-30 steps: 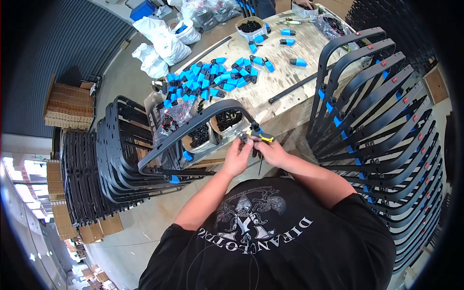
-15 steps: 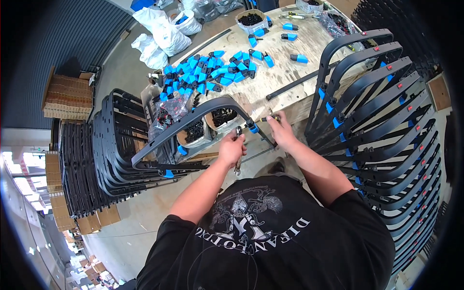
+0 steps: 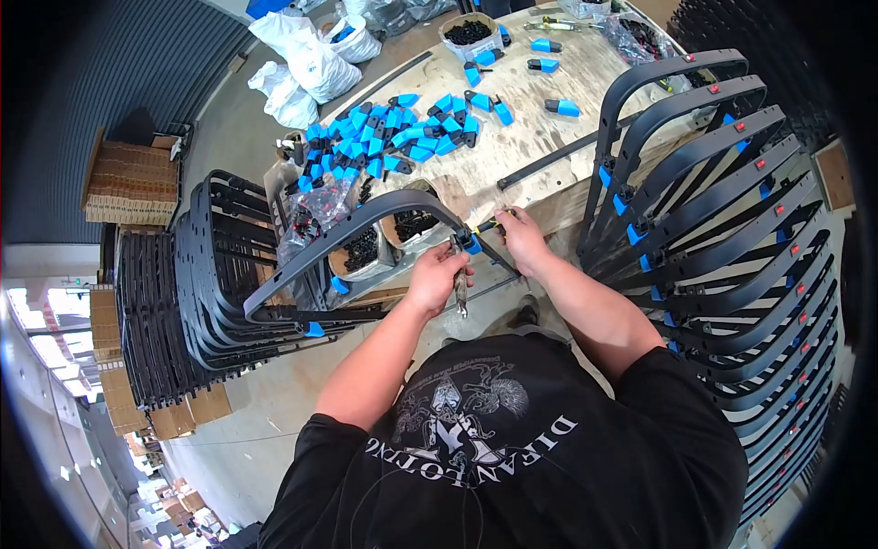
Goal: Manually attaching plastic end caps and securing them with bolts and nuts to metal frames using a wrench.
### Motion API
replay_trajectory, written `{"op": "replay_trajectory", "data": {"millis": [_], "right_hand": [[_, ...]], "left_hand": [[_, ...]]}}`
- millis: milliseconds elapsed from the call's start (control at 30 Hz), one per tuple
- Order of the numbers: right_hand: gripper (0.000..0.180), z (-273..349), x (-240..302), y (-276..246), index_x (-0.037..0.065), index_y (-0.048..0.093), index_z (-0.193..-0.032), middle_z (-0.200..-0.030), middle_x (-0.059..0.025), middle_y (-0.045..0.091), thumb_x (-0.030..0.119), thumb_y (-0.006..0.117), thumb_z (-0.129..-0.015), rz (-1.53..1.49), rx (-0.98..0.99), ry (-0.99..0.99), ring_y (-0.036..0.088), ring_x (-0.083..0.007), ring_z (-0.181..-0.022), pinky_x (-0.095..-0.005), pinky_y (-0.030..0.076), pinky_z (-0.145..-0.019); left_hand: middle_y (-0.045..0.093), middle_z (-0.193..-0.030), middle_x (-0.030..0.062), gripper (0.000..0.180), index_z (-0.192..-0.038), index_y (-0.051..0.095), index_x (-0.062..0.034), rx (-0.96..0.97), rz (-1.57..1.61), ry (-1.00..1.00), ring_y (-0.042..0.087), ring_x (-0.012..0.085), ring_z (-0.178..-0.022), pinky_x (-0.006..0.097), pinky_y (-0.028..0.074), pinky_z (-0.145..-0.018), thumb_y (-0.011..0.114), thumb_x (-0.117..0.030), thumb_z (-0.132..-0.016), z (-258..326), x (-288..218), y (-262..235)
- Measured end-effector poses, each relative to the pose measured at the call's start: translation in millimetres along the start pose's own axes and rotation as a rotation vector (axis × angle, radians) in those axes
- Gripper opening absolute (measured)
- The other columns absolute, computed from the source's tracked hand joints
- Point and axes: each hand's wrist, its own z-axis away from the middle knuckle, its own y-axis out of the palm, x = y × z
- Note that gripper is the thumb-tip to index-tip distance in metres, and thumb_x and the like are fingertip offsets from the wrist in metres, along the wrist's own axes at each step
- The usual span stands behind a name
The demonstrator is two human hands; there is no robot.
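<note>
Two hands work with hand tools at the blue fitting of a curved black frame, in front of a wooden table.
The left hand (image 3: 437, 277) is closed around a metal wrench (image 3: 461, 293), of which one end points down to the near side. The right hand (image 3: 521, 240) has its fingers closed on a tool with yellow and dark parts (image 3: 487, 225), which is directed to the left; whether its tip touches, I cannot tell. The blue fitting (image 3: 471, 244) is between the two hands, on the right leg of the black frame (image 3: 352, 222). Beyond the frame, on the wooden table (image 3: 540, 151), lies a pile of blue and black pieces (image 3: 393, 134). At the right stands a row of similar frames (image 3: 709, 265), and more frames (image 3: 203, 274) are stacked at the left.
</note>
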Motion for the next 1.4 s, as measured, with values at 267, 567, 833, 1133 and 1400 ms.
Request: {"op": "replay_trajectory", "data": {"millis": [267,567,833,1133,1400], "right_hand": [[0.036,1.7,7.5,3.1,0.002,0.06,-0.106,-0.091,-0.0066,0.064,0.037,0.057,-0.1,0.22,-0.047,-0.169,0.057,-0.0122,-0.086,-0.0308,0.045,-0.073],[0.042,-0.4,57.7,13.2,-0.003,0.06,-0.105,-0.075,-0.0126,0.063,0.039,0.056,-0.1,0.57,0.049,0.285,0.06,-0.0223,-0.057,-0.0372,0.049,-0.053],[0.044,-14.7,32.9,-11.7,-0.005,0.06,-0.108,-0.076,-0.0134,0.065,0.039,0.057,-0.1,0.565,0.102,-0.099,0.061,-0.021,-0.062,-0.0386,0.05,-0.06],[0.042,-6.9,32.1,-11.2,-0.004,0.054,-0.112,-0.082,-0.0137,0.065,0.037,0.054,-0.101,0.439,0.173,0.081,0.061,-0.0206,-0.065,-0.0366,0.047,-0.053],[0.042,12.0,37.6,19.4,-0.002,0.05,-0.119,-0.079,-0.0081,0.058,0.036,0.056,-0.1,0.422,-0.055,0.183,0.056,-0.0185,-0.065,-0.0379,0.047,-0.05]], "left_hand": [[0.066,-0.087,0.0063,0.026,-0.119,0.06,0.0016,-0.004,0.078,0.059,0.065,0.0141,-0.076,0.031,0.056,-0.068,0.064,-0.012,-0.098,3.6,9.6,2.0],[0.069,-0.093,0.0277,0.029,-0.103,0.061,0.0067,-0.183,-0.947,0.132,0.067,0.0467,-0.087,0.051,0.052,-0.085,0.065,-0.019,-0.089,-32.4,42.7,1.6],[0.067,-0.082,0.0107,0.02,-0.102,0.061,-0.0005,0.235,0.408,-0.307,0.068,0.0231,-0.07,0.037,0.055,-0.064,0.063,-0.016,-0.09,-18.4,0.8,-14.2],[0.068,-0.083,0.0063,0.017,-0.099,0.064,-0.0023,0.383,0.455,-0.456,0.07,0.0228,-0.073,0.04,0.059,-0.064,0.067,-0.014,-0.087,-24.3,-5.0,-28.0],[0.072,-0.091,0.0124,0.021,-0.109,0.063,0.0022,0.261,-0.47,-0.093,0.073,0.0233,-0.076,0.036,0.06,-0.069,0.061,-0.013,-0.095,-27.7,17.8,-9.9]]}}
